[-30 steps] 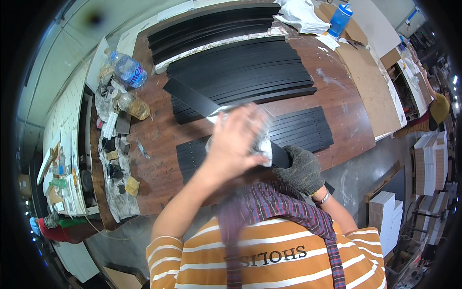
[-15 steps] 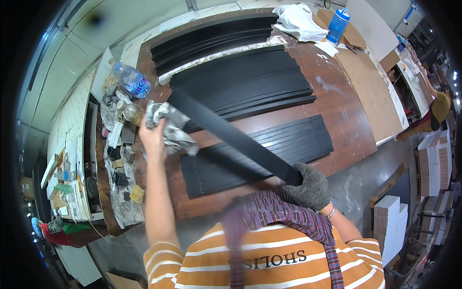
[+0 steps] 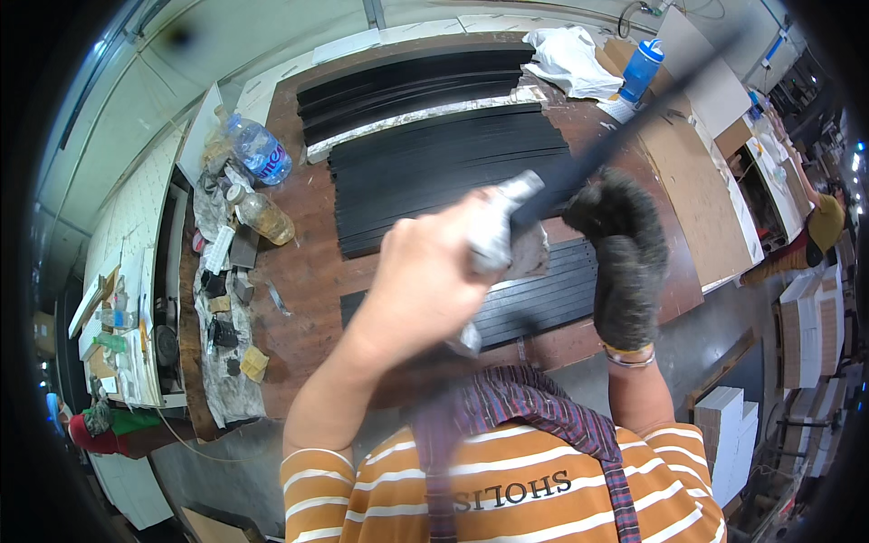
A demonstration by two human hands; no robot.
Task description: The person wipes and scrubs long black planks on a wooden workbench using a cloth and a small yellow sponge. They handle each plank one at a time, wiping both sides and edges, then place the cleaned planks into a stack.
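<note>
— What colours are you seeing at your hands?
— You are wearing a dark grey glove (image 3: 623, 262), gripping a black strip (image 3: 625, 136) and a silvery-grey rag (image 3: 496, 231).
— And around them?
— Black slats (image 3: 444, 167) are lying on a reddish-brown table (image 3: 308, 226); a blue bottle (image 3: 639, 71) is standing by a white cloth (image 3: 570, 59).

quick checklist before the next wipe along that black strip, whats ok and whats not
1. Right hand, in a dark glove, closed around the black strip: ok.
2. Left hand bare, pressing a grey rag to the strip: ok.
3. Rag wrapped fully round the strip: cannot tell, blurred.
4. Strip's far end clear of the blue bottle: not ok, it passes close by in this view.
5. Stacks of black strips lying flat on the table: ok.
6. Strip's near end: cannot tell, hidden behind the hands.
</note>
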